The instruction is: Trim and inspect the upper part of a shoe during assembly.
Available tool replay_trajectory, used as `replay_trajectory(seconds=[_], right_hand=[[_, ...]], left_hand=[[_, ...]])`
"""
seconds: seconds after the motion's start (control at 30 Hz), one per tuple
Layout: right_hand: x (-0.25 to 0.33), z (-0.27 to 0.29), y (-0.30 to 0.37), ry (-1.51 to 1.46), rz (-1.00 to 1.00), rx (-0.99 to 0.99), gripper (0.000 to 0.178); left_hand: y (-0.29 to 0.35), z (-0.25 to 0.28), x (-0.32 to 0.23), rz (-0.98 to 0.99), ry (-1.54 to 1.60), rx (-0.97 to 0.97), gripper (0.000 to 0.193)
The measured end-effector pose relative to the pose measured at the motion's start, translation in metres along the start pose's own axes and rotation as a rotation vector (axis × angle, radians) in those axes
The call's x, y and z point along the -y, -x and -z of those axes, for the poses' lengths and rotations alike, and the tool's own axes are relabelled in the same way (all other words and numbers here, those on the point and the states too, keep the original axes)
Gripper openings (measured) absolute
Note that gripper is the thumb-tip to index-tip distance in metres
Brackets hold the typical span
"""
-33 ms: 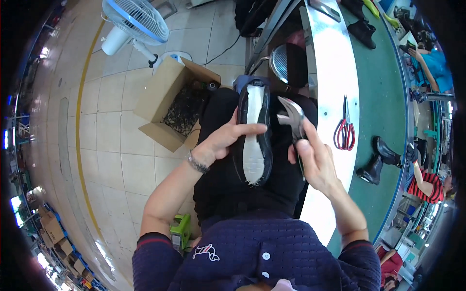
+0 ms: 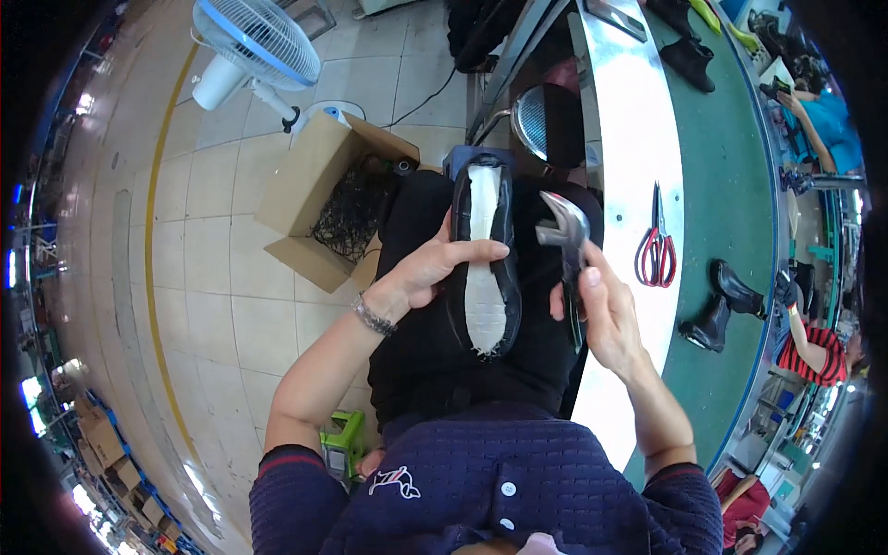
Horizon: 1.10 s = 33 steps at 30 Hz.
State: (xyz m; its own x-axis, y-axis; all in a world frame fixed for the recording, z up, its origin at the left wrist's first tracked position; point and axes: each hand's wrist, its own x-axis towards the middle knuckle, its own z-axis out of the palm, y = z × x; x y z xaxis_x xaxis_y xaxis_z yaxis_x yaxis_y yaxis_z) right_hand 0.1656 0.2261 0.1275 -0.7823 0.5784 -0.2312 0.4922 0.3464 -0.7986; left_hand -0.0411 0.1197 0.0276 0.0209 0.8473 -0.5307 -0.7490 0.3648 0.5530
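Observation:
Bottom side up over my lap is a black shoe upper (image 2: 511,277) with a long white insole (image 2: 484,310) along its middle. Ragged bits show at the insole's near end. My left hand (image 2: 442,262) is closed around the shoe's left side, thumb laid across the insole. At the far end, the shoe meets a blue-grey block (image 2: 460,157). To the right, my right hand (image 2: 606,314) grips lasting pincers (image 2: 566,227) by the handles, metal head up and pointing away, apart from the shoe. Some of the right fingers are hidden behind the handles.
A white bench edge (image 2: 638,120) on my right bears red-handled scissors (image 2: 657,250). Beyond it, black boots (image 2: 712,319) stand on a green surface. An open carton (image 2: 296,203) with black scraps and a fan (image 2: 264,46) stand at left. Other people work at far right.
The pincers have turned more upright and shifted slightly right, and the fingers of my right hand have shifted on the handles. My left hand keeps its hold on the shoe.

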Motion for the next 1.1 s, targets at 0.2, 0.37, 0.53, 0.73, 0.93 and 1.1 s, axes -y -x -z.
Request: replay_trajectory(seconds=[0.2,0.37,0.53,0.73,0.93,1.1], right_hand=[[-0.036,0.009,0.034,-0.729,-0.249,0.006,0.029],[-0.048,0.002,0.045,-0.911,-0.358,0.160,0.023],[-0.058,-0.009,0.055,-0.805,-0.392,0.385,0.019],[-0.057,-0.016,0.060,-0.723,-0.473,0.466,0.036],[-0.052,-0.018,0.067,-0.604,-0.476,0.466,0.035],[-0.038,-0.016,0.063,-0.286,-0.351,0.368,0.033]], left_hand=[[0.018,-0.015,0.010,-0.230,-0.356,0.126,0.117],[0.011,-0.001,0.065,-0.351,-0.408,0.207,0.139],[0.016,0.009,0.095,-0.316,-0.467,0.207,0.146],[0.010,-0.008,0.086,-0.186,-0.012,0.151,0.090],[0.007,-0.041,0.093,-0.314,-0.210,-0.080,0.062],[0.007,-0.045,0.089,-0.292,-0.259,-0.170,0.062]])
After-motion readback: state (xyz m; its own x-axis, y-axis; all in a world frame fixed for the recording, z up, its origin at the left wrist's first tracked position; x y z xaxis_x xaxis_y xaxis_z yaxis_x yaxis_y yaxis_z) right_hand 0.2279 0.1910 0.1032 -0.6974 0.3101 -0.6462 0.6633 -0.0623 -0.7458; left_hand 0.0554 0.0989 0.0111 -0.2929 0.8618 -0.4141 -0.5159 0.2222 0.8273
